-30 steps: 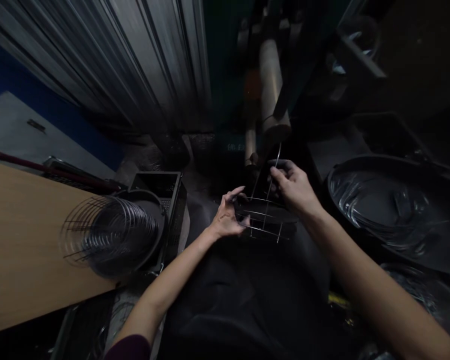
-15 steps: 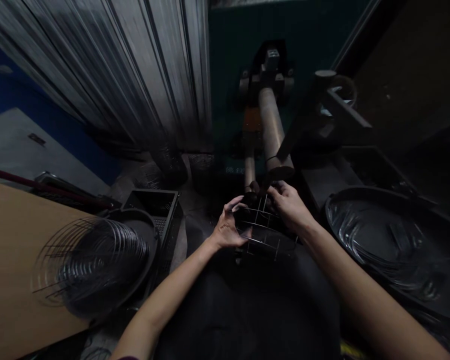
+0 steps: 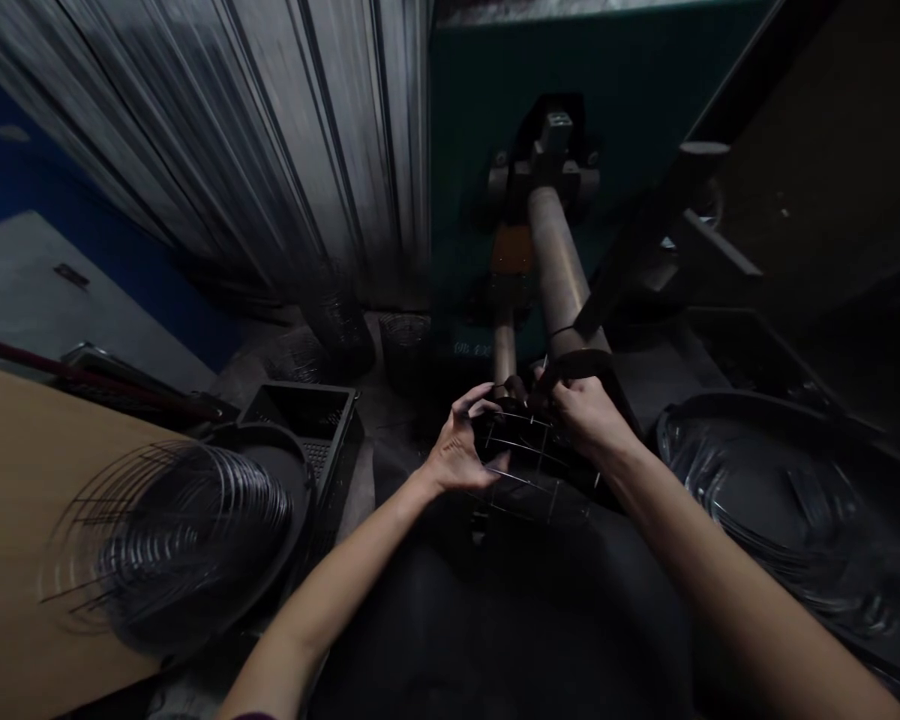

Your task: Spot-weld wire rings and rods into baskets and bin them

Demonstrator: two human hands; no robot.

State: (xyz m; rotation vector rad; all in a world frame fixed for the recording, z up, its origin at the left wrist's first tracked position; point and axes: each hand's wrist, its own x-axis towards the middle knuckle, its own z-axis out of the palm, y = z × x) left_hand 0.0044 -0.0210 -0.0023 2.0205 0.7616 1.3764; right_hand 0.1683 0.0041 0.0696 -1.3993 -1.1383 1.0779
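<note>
A small welded wire frame [image 3: 521, 480] with curved rungs hangs below the machine's arms. My left hand [image 3: 461, 450] is around its left side, with fingers above and thumb below, gripping the wires. Close under the end of the thick metal arm [image 3: 562, 250], my right hand [image 3: 589, 415] is closed in a pinch at the frame's upper right. A thin bright wire [image 3: 545, 364] sticks up by its fingertips; the rest is hidden. The tip of the lower, thinner arm [image 3: 505, 345] is just above the frame, between my hands.
Left, a round dark tray [image 3: 300, 450] bears a stack of curved wire grids [image 3: 172, 520], beside a black plastic crate [image 3: 349, 400]. At right, another dark tub [image 3: 671, 415] holds loose bent wires [image 3: 735, 520]. The green machine body [image 3: 457, 200] stands ahead, by corrugated metal sheeting [image 3: 330, 150].
My right hand has shifted slightly right and down, its fingers now more tightly closed. The left hand stays on the frame. The view has moved a little, so the machine appears lower and further right.
</note>
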